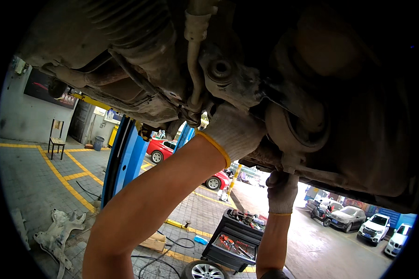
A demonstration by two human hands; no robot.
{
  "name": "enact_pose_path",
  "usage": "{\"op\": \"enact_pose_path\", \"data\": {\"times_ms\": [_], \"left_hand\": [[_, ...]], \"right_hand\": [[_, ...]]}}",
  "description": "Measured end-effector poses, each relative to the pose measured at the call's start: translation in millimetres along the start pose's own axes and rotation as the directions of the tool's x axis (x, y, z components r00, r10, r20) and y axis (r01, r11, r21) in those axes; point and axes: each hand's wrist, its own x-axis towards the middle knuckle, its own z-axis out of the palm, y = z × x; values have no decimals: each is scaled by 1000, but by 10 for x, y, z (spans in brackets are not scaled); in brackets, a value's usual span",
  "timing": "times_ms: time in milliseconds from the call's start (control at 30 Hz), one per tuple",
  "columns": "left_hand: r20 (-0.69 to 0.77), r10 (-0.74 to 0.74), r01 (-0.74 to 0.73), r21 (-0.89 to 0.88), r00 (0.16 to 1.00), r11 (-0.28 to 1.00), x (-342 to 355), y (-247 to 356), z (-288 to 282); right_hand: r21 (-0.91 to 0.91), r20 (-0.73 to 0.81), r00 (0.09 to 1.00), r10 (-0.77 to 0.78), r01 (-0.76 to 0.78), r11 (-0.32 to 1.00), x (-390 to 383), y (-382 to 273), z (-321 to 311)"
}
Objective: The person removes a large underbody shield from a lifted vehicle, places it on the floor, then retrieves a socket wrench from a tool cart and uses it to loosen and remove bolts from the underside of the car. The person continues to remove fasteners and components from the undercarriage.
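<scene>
Both my hands wear pale knit work gloves and are raised to the underside of a lifted car. My left hand (237,130), its glove trimmed in yellow at the wrist, reaches up behind a dirty metal suspension arm (233,86) with a round bushing; its fingers are hidden there. Lower and to the right, my right hand (282,188) is closed in a fist just beneath a curved metal bracket (291,160). What lies inside that fist is hidden. A metal pipe (195,69) runs down just left of the suspension arm.
A blue lift post (130,149) stands at the left. Below me are an open tool cart (233,244) with tools, a wheel (204,270), and black hoses (172,251). A removed metal subframe (60,237) lies at lower left. Parked cars (375,228) stand at the right.
</scene>
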Motion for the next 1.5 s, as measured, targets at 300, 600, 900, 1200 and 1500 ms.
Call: {"op": "enact_pose_path", "data": {"times_ms": [300,600,900,1200,1500], "left_hand": [[142,2,5,-50,990,999,-28,-17,93],[129,-61,95,-281,990,955,-15,-61,-70],[44,-27,34,-174,999,984,-125,18,77],[89,24,-28,37,996,999,-209,-21,141],[137,-36,41,-37,990,998,-170,101,114]], "right_hand": [[46,-29,999,25,-24,999,-42,-74,61],[4,-40,999,27,-27,1000,-54,-95,78],[-27,-40,999,14,-16,1000,-50,-73,65],[36,-17,1000,17,-16,999,-45,-96,38],[-4,-17,1000,0,0,1000,-21,-60,-14]]}}
